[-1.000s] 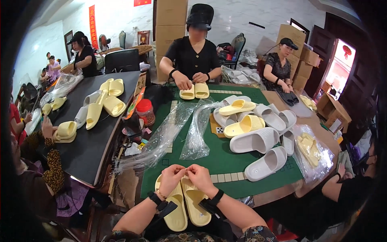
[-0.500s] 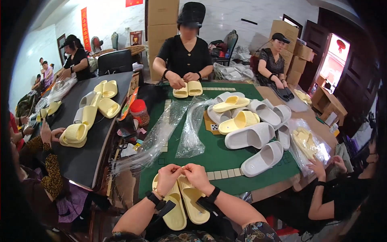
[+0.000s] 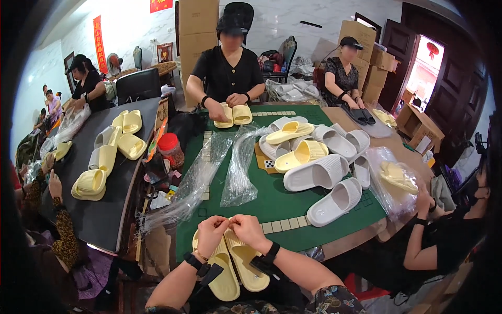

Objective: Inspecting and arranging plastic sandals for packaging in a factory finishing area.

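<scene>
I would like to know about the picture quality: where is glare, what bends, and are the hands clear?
Head view: the open doorway is nearly washed out; the clear plastic carries white glints. Head view, edges: the dark door leans, and the corners go black. Head view, low centre: the left hand and right hand look fairly sharp.

I see the view on my feed swung slightly right, so the green mat [image 3: 282, 206] beyond my hands sits further left in it. Well off to the right of my right hand [image 3: 248, 230], a co-worker's hand [image 3: 423, 200], apart from the clear bag [image 3: 393, 203] a second ago, is now at its edge. Far left of my left hand [image 3: 212, 233], another co-worker's hand has left the stacked yellow slippers [image 3: 89, 185] it touched half a second ago.
</scene>
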A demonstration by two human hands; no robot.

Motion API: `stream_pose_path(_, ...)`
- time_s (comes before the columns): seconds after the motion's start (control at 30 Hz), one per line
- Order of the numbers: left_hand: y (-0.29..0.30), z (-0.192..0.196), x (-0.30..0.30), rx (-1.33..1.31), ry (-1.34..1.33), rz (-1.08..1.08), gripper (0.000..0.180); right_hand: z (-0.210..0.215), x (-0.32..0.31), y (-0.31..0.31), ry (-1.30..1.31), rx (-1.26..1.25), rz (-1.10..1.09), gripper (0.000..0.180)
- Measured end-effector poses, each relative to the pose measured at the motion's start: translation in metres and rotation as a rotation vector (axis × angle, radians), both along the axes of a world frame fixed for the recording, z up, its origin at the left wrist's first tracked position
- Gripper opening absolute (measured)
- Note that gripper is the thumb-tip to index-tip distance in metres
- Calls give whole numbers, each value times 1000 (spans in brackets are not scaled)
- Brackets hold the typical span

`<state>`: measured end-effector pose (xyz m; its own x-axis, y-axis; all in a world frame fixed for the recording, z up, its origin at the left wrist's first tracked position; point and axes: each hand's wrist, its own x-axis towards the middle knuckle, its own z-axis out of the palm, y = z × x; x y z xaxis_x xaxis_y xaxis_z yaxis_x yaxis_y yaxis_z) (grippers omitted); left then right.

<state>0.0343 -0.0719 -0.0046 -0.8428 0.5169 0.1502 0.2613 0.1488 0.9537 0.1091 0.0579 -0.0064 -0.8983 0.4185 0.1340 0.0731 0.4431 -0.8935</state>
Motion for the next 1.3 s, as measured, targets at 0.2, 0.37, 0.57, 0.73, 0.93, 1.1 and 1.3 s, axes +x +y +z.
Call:
stream_pose_path(0.2, -1, 2, 0, -63, 5, -21, 15, -8, -2, 0, 12, 24, 1, 17)
stream_pose_path(0.37, 1, 3, 1, -91, 66, -3, 17, -11, -1, -1, 30, 48, -26, 17)
stream_pose_path(0.57, 2, 3, 4, -79, 54, 18, 16, -7, -2, 1, 23, 15, -28, 17)
stream_pose_path(0.73, -1, -3, 3, 78, -36, 86, 17, -6, -6, -1, 52, 71, -15, 14)
stream_pose_path(0.93, 0, 3, 3, -18, 13, 46, 18, -9, -3, 2, 19, 50, -13, 14)
stream_pose_path(1.1, 7, -7, 5, -20, -13, -12, 17, -9, 0, 5, 3, 32, -33, 14)
stream_pose_path(1.3, -3, -21, -2, 1, -11, -8, 16, -18, -9, -3, 45, 75, -5, 13)
